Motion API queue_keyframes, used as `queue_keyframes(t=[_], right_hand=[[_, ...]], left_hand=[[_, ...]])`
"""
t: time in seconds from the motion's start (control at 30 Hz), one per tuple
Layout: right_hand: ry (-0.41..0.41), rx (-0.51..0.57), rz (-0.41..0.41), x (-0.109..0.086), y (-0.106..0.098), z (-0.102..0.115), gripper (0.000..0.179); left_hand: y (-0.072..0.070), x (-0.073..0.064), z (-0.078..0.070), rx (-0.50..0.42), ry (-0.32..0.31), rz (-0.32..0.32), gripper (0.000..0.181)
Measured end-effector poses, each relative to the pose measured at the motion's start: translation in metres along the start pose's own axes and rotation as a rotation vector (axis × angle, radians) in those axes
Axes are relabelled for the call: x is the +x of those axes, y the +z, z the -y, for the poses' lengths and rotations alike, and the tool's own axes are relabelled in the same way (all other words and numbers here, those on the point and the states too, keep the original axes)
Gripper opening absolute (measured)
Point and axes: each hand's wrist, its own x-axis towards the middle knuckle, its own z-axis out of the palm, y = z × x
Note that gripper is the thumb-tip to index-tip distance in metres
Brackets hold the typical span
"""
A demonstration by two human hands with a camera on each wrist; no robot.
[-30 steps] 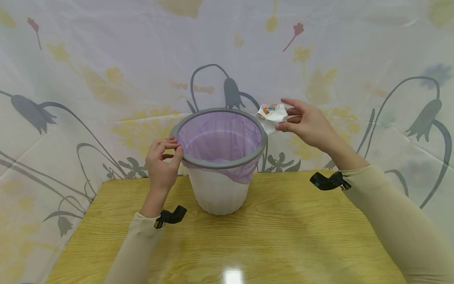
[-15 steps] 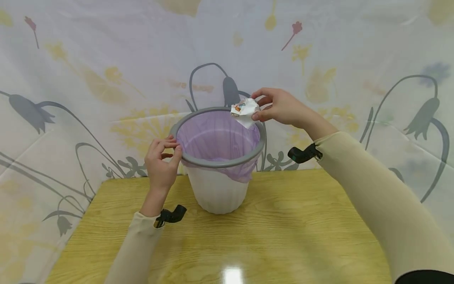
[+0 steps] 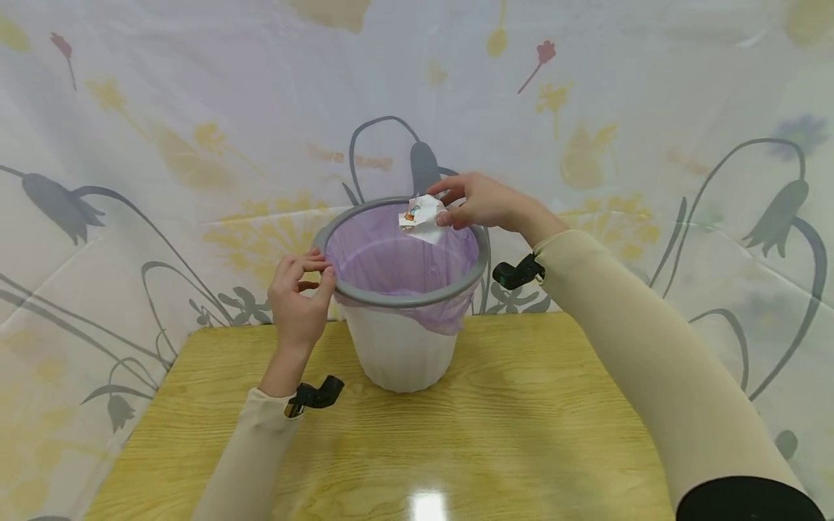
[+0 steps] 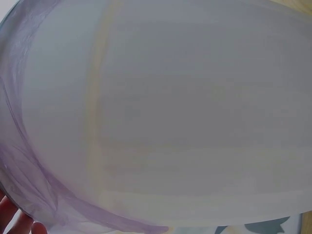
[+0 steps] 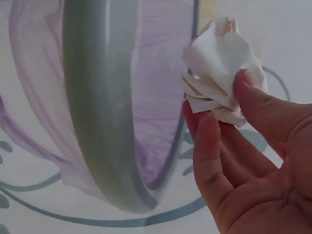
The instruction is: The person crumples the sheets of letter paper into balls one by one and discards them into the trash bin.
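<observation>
A white trash can point(image 3: 397, 354) with a grey rim point(image 3: 417, 298) stands upright on the table. A thin purple bag point(image 3: 365, 253) lines it and hangs over the rim. At the rim's left side my left hand point(image 3: 300, 300) grips the edge between thumb and fingers; its fingertips point(image 4: 19, 222) show in the left wrist view's lower corner. Above the opening, toward the far right side, my right hand point(image 3: 485, 204) pinches a crumpled piece of white paper point(image 3: 425, 218) with a small coloured print. In the right wrist view, thumb and fingers press the folded paper point(image 5: 222, 63).
Below the can spreads a yellow wood-grain table point(image 3: 521, 420). Close behind hangs a pale flower-printed cloth point(image 3: 260, 108). A black wrist camera point(image 3: 517, 272) sticks out from the right sleeve, another camera point(image 3: 319, 393) from the left.
My right hand has moved left with the paper, from beside the can's right rim to above its opening. My left hand and the can have stayed in place.
</observation>
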Motion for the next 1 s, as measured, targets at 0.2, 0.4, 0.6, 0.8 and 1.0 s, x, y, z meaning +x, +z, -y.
queue_keyframes(t=[0.2,0.4,0.6,0.8,1.0], right_hand=[[0.036,-0.038,0.108,0.007,0.005,0.001,0.056],[0.065,-0.04,0.183,0.018,0.008,0.008,0.056],[0.064,-0.016,0.206,0.024,0.012,0.014,0.05],[0.039,-0.007,0.195,0.023,0.011,0.011,0.046],[0.009,0.026,0.171,0.015,0.005,0.002,0.046]], left_hand=[[0.0,0.002,-0.024,0.0,0.009,0.005,0.008],[-0.001,0.003,-0.024,0.009,0.021,0.004,0.007],[-0.001,0.003,-0.025,0.013,0.016,-0.002,0.006],[-0.001,0.002,-0.024,0.019,0.025,0.003,0.008],[-0.002,0.0,-0.021,0.02,0.038,0.022,0.008]])
